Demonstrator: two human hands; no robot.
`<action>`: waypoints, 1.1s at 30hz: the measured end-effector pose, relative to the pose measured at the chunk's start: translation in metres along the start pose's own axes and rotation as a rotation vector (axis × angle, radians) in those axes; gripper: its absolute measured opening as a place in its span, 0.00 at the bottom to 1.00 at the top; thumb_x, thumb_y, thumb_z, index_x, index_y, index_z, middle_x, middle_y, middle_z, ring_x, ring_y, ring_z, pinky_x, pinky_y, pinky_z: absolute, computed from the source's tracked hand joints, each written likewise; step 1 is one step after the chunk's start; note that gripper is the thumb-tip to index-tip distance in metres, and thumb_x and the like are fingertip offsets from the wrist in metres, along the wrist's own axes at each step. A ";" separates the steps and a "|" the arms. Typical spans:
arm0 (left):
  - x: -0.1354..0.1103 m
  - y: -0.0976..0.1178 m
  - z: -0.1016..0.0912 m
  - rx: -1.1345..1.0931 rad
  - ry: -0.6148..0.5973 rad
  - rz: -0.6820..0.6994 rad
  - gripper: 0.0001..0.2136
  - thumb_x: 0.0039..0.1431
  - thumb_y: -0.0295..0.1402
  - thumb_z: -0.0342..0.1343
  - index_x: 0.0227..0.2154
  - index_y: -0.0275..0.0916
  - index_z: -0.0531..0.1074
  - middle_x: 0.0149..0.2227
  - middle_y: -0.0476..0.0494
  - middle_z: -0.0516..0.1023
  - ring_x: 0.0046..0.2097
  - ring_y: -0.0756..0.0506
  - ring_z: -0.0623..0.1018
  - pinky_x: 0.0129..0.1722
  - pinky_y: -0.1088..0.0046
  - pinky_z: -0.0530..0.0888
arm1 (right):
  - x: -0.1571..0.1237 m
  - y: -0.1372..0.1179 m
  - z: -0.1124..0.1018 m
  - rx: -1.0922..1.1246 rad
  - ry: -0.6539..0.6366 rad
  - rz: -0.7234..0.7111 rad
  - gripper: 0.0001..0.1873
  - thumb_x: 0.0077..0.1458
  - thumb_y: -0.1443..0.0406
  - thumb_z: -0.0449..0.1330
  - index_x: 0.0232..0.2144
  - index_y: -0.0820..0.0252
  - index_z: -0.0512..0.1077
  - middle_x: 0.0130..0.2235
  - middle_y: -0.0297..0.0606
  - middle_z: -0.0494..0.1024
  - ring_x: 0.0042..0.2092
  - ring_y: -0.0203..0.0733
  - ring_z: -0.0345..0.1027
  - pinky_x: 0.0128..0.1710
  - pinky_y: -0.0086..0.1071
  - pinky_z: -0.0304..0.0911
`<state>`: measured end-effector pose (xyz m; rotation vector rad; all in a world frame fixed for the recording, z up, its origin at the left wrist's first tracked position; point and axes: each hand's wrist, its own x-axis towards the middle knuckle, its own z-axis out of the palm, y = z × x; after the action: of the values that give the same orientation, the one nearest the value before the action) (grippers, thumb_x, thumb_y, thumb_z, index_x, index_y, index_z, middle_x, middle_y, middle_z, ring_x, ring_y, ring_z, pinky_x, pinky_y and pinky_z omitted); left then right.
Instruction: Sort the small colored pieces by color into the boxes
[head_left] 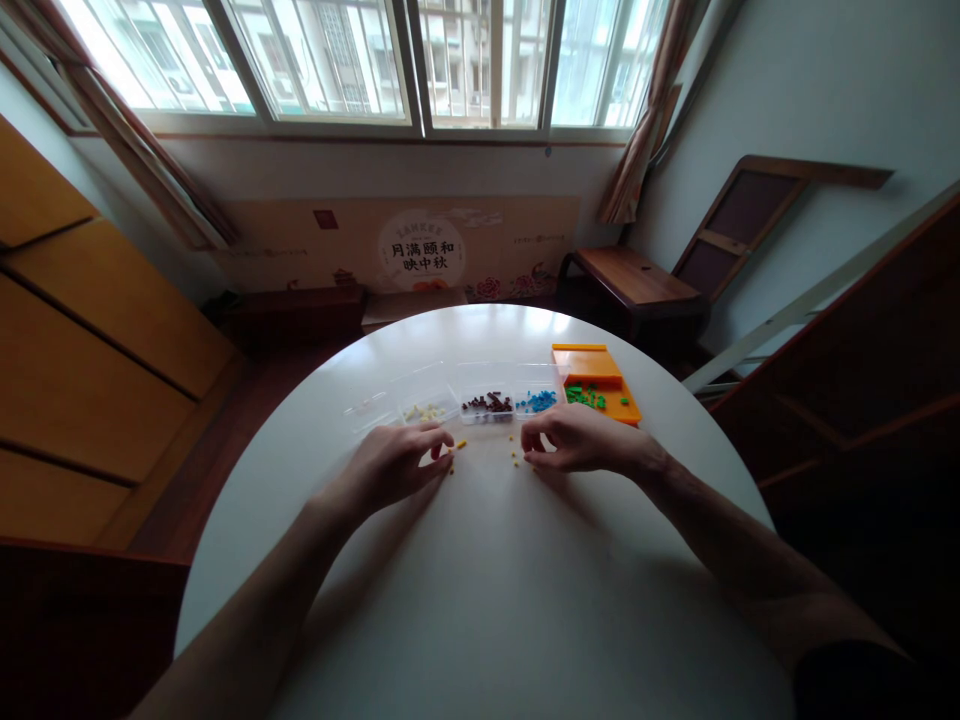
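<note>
Over the white table, my left hand (401,460) is curled, its thumb and index finger brought close together beside small yellow pieces. A longer yellow piece (461,444) lies just beyond those fingertips. My right hand (574,438) is bent in a similar pinch, next to a few tiny yellow pieces (514,454) on the tabletop. Whatever sits between the fingertips of either hand is too small to make out. Behind the hands stands a clear compartment box (487,416) holding dark brown pieces (489,402), blue pieces (537,401) and pale yellow pieces (424,412).
An orange tray (580,360) with green pieces (585,397) stands behind my right hand. The round white table (480,600) curves away toward a wooden stool (636,277) and a window wall. An orange-brown cabinet (67,370) is at the left.
</note>
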<state>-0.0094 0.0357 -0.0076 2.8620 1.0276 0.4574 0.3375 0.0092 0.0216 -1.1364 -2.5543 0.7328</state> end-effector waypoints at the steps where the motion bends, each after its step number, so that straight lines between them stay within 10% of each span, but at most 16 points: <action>1: 0.000 -0.001 0.000 0.005 -0.004 0.000 0.09 0.74 0.38 0.56 0.41 0.46 0.81 0.38 0.46 0.86 0.35 0.46 0.82 0.32 0.73 0.69 | 0.000 0.001 0.000 0.006 -0.011 -0.003 0.03 0.60 0.68 0.68 0.33 0.56 0.79 0.33 0.30 0.83 0.34 0.35 0.73 0.34 0.28 0.57; 14: -0.008 -0.013 -0.052 0.154 0.116 -0.263 0.10 0.69 0.39 0.57 0.38 0.45 0.83 0.37 0.48 0.86 0.35 0.45 0.83 0.30 0.72 0.66 | -0.005 0.007 0.000 0.125 -0.103 0.042 0.10 0.59 0.59 0.74 0.35 0.57 0.79 0.33 0.30 0.81 0.33 0.35 0.72 0.30 0.28 0.58; 25: -0.009 -0.014 -0.050 0.187 0.115 -0.348 0.08 0.67 0.39 0.60 0.38 0.46 0.83 0.32 0.49 0.85 0.30 0.44 0.80 0.27 0.71 0.60 | -0.004 0.009 0.003 0.117 -0.085 0.014 0.06 0.61 0.72 0.65 0.37 0.57 0.80 0.36 0.31 0.82 0.34 0.34 0.71 0.33 0.27 0.61; 33: 0.013 0.040 -0.023 -0.568 0.100 -0.230 0.14 0.71 0.46 0.63 0.39 0.40 0.85 0.27 0.49 0.81 0.23 0.53 0.70 0.24 0.78 0.66 | 0.011 -0.013 0.016 0.165 0.247 -0.216 0.05 0.74 0.67 0.62 0.43 0.57 0.79 0.42 0.37 0.82 0.38 0.37 0.74 0.42 0.31 0.69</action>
<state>0.0176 0.0123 0.0239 2.2150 1.0218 0.7375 0.3151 0.0048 0.0150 -0.8276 -2.3159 0.6880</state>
